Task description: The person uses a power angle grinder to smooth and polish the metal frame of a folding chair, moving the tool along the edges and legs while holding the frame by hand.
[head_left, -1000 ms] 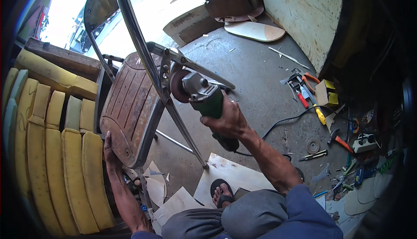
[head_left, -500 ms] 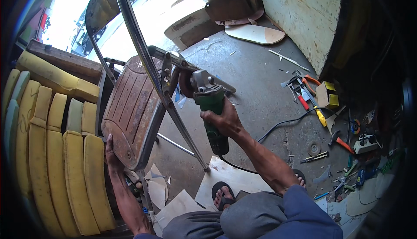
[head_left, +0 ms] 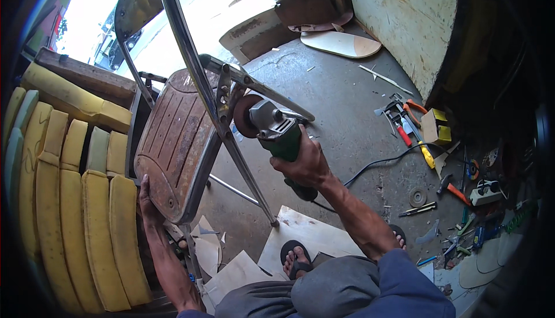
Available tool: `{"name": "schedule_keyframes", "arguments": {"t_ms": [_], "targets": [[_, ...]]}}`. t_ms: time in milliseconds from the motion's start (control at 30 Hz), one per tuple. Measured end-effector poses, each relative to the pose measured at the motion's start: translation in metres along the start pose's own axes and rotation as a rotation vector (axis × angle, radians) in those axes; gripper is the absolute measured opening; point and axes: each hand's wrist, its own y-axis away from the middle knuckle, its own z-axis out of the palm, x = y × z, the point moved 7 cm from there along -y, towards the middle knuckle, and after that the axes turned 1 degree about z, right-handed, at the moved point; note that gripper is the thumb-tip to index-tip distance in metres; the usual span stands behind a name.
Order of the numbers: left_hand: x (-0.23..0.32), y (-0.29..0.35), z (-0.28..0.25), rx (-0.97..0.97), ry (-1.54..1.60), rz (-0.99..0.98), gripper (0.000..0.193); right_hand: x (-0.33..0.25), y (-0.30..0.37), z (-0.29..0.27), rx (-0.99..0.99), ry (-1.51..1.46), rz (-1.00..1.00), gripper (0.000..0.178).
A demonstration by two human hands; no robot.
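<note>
My right hand (head_left: 306, 161) is wrapped round the green body of an angle grinder (head_left: 269, 118). The grinder's reddish-brown disc (head_left: 244, 122) is close beside the riveted joint of a metal folding chair (head_left: 181, 37); whether it touches the metal, I cannot tell. The chair is tilted, with chromed tube legs and a worn brown seat panel (head_left: 176, 127). At the seat's lower left corner, my left hand (head_left: 150, 205) grips the edge, thumb on top and the other fingers hidden beneath. A black cord (head_left: 324, 207) trails from the grinder's rear end.
Yellow foam pads (head_left: 69, 202) are stacked at the left. Hand tools, including a hammer (head_left: 455, 189) and a yellow-handled screwdriver (head_left: 426, 155), litter the floor at the right, near a loose grinding disc (head_left: 418, 196). Board offcuts (head_left: 298, 237) lie by my sandalled foot. A pale panel (head_left: 404, 23) stands behind.
The grinder has turned in my right hand: its rear end has swung to the right and its disc now shows more of its face. My left hand stays on the seat edge.
</note>
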Motion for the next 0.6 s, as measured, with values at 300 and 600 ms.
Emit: {"name": "schedule_keyframes", "arguments": {"t_ms": [300,600], "targets": [[0.001,0.005,0.007,0.058,-0.024,-0.006,0.059,-0.019,0.007,0.006,0.185,0.273,-0.238,0.068],[0.001,0.006,0.009,-0.009,-0.005,0.011,0.058,-0.025,0.013,0.006,0.258,0.306,-0.309,0.062]]}}
